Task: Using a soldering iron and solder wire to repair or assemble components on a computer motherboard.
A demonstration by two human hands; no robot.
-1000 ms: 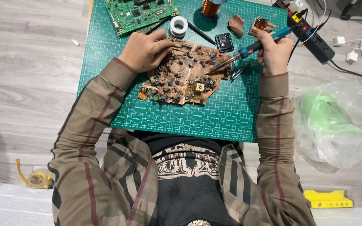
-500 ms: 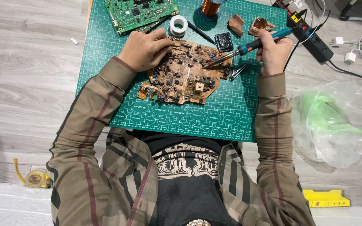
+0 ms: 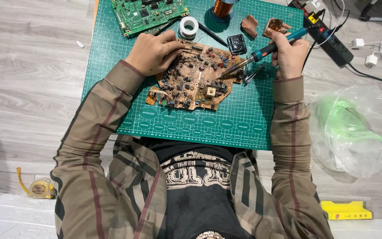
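Plaid sleeves nearest camera, arms reaching forward over green cutting mat. Brown circuit board flat at mat centre. Left hand curled, fingers pressing board's upper-left edge. Right hand closed around soldering iron, tip angled down onto board's right side. Tweezers just beside that edge. Beyond: solder spool, green circuit board, power strip.
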